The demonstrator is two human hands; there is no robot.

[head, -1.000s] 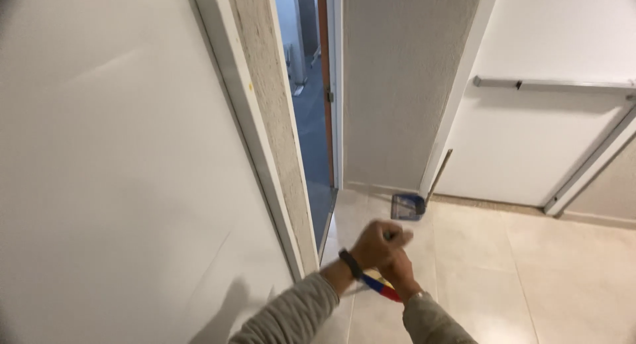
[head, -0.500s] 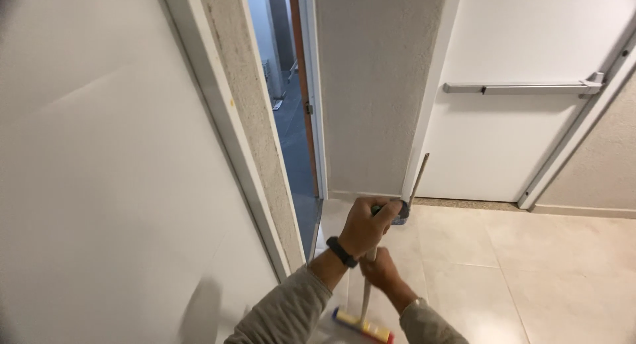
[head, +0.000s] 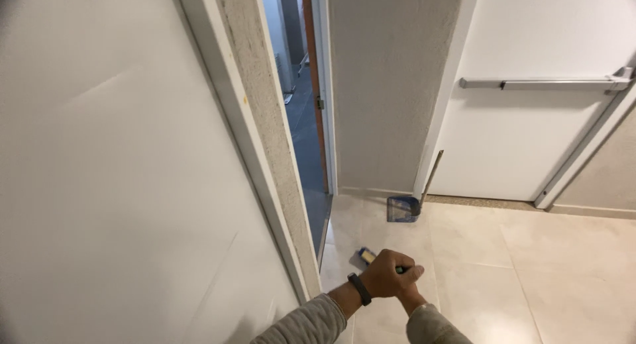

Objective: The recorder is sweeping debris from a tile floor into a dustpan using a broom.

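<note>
Both of my hands grip the handle of a broom low in the view, over the beige tiled floor (head: pixel 477 251). My left hand (head: pixel 386 275), with a black wristband, is closed over the top of the handle. My right hand (head: pixel 412 296) sits just beneath it, mostly hidden. The broom's blue and yellow head (head: pixel 366 256) rests on the tiles just beyond my left hand, near the door opening. Only a short dark bit of the handle shows between the fingers.
A blue dustpan (head: pixel 401 209) with a long handle leans against the wall corner ahead. At left stand a white door panel (head: pixel 119 185) and a rough frame (head: pixel 265 132); the narrow opening shows a dark floor. A white door with a metal push bar (head: pixel 543 83) is at right.
The broom head, which lay near my feet below the hands, now lies beyond them toward the doorway. My hands rose and then came back down lower.
</note>
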